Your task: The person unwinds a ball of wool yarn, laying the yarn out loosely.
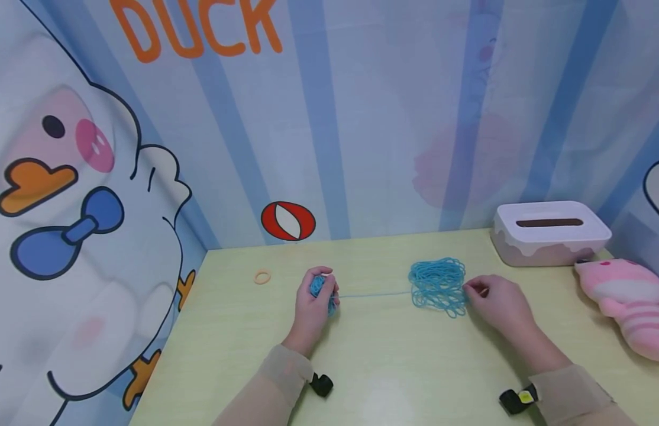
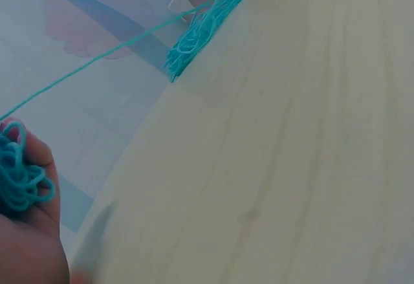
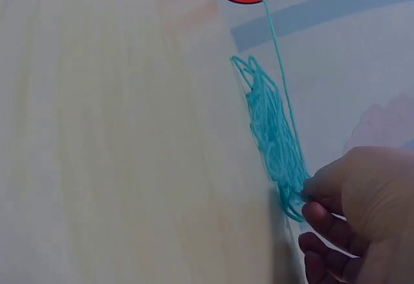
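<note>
Nearest, two beige fabric sleeves [image 1: 257, 387] reach in; the left hand [image 1: 313, 302] has its grip curled round a small blue yarn bundle [image 1: 317, 286], and the right hand [image 1: 501, 303] pinches the right edge of a loose blue yarn pile [image 1: 438, 284] on the pale yellow wooden counter [image 1: 383, 361], right of centre. A tug on the thin blue strand [image 1: 374, 294] joining them could, I judge, tighten the crossing loops into a knot. That strand runs straight left to right, as do most loops, though the squarish pile shows no clear long axis or pointing end.
</note>
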`<move>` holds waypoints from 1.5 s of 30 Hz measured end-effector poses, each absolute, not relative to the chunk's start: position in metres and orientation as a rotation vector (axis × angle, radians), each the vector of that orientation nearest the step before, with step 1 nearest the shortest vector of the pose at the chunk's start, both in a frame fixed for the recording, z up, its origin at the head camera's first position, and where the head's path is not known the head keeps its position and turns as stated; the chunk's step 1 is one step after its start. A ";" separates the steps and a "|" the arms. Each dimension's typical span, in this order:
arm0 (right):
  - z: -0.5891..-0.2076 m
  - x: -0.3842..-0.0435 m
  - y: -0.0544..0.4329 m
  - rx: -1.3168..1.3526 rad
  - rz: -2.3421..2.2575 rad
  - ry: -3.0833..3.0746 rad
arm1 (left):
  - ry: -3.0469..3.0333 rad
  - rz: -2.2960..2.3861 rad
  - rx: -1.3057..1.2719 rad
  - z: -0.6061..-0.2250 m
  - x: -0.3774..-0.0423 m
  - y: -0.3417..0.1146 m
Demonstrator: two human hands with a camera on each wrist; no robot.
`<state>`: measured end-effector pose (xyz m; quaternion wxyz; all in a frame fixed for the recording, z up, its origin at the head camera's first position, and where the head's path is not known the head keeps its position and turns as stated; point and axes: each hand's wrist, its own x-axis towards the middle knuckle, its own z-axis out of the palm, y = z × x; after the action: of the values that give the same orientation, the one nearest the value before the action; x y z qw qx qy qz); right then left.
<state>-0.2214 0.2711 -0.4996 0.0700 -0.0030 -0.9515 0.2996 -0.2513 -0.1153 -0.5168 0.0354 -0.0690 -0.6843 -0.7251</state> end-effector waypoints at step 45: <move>-0.478 -0.218 0.099 0.583 1.211 -2.732 | -2.111 -2.430 -0.235 -0.510 -0.250 -0.114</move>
<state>-0.2180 0.0992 -0.4781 0.0486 0.1912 -0.8962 0.3973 -0.2495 -0.1138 -0.5100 -0.0429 -0.0727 -0.6535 -0.7522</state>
